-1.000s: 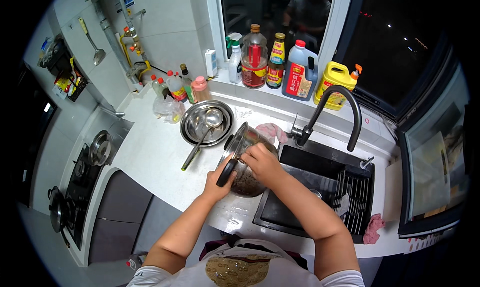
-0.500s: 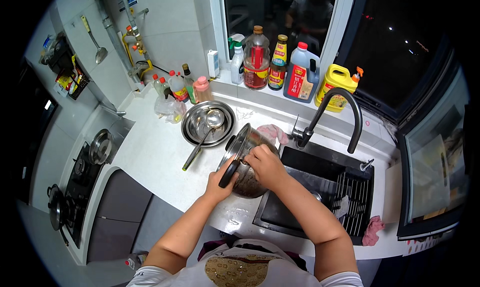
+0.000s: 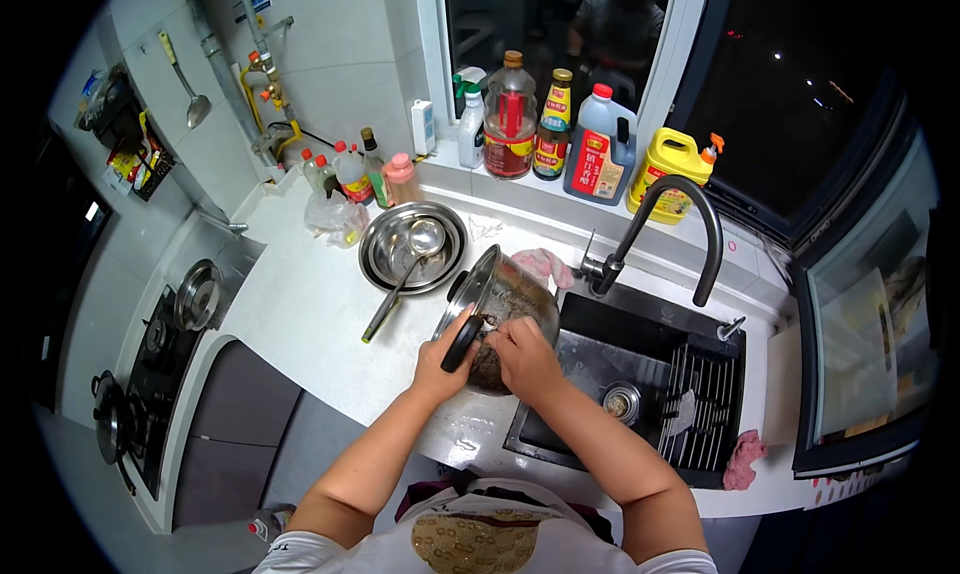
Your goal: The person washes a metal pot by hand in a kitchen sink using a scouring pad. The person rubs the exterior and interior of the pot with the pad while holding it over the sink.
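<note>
A steel pot (image 3: 515, 299) with black handles is tipped over on the counter beside the sink, its surface stained brown. My left hand (image 3: 437, 372) is closed around its near black handle (image 3: 461, 343). Fingers bunched, my right hand (image 3: 528, 359) presses against the stained surface just right of that handle. Whatever those fingers pinch, if anything, is hidden. Left of the pot, a ladle (image 3: 392, 302) rests in nested steel bowls (image 3: 373, 236), its handle sticking out toward me.
At right is a black sink (image 3: 580, 428) with a rack (image 3: 712, 404) and a dark faucet (image 3: 715, 236). Pink cloths (image 3: 543, 265) lie behind the pot and at the sink's right corner. Bottles (image 3: 509, 124) line the windowsill; more stand at the back left. A stove (image 3: 152, 414) is far left.
My right hand has moved a little down the pot, nearer to me. My left hand keeps its grip on the handle. More of the sink drain shows.
</note>
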`<action>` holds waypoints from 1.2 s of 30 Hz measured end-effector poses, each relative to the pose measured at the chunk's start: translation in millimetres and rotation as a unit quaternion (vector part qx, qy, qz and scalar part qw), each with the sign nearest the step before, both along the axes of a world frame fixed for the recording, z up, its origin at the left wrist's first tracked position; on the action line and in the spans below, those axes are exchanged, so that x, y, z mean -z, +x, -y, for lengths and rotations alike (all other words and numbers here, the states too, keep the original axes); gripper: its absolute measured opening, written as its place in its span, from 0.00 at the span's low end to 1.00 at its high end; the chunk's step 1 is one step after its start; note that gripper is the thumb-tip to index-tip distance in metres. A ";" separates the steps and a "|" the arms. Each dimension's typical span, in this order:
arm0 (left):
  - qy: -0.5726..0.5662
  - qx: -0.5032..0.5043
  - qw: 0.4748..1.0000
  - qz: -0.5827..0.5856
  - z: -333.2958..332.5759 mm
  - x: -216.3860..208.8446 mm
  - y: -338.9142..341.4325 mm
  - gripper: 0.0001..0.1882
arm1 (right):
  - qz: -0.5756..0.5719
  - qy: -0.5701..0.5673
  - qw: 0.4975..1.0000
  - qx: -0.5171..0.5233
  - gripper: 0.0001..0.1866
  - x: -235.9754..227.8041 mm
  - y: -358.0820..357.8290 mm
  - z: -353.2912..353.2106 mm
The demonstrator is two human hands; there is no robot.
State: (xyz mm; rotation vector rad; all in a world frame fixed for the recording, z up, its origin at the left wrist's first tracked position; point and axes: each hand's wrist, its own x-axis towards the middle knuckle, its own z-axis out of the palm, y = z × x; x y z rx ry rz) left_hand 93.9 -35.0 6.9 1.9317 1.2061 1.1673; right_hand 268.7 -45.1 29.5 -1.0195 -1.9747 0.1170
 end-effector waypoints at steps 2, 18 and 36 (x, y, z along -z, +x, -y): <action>0.000 -0.001 1.000 0.001 -1.1 0.4 1.3 0.30 | -0.015 0.007 1.000 0.014 0.13 -3.1 0.8 -0.5; -0.014 -0.012 1.000 0.000 -0.8 -1.9 10.5 0.32 | -0.009 0.063 0.990 0.125 0.14 5.7 -11.8 0.9; 0.019 -0.002 1.000 0.016 -2.3 -1.7 12.8 0.30 | -0.020 0.065 0.989 0.134 0.14 0.9 -16.1 -2.1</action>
